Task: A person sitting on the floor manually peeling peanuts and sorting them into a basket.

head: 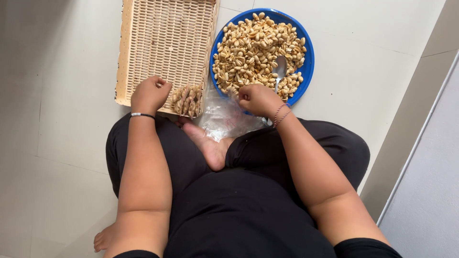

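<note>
— On the tiled floor (71, 119), between the crossed legs and the two containers, the packing is going on. The left hand (149, 94) is curling closed over the near rim of the wicker tray (143, 48), just beside a small filled packet of peanuts (187, 100) lying at the tray's front corner.

— And the other?

— The right hand (258, 99) is clenching at the near edge of the blue plate (310, 57), pinching the top of a clear plastic bag (222, 117) that is spreading loosely over the foot. I cannot tell whether any nuts are sitting between the fingers.

— How should the filling go?

— I am judging that the bag's mouth wants holding wide and low against the plate rim, so the roasted peanuts (253, 48) are sliding in rather than scattering on the floor. The metal spoon (279, 69) is lying bowl-up in the heap, touching the nuts; using it is probably giving evener portions than fingers.

— Any risk?

— The thin film is crumpling easily; keeping it taut is helping.
</note>
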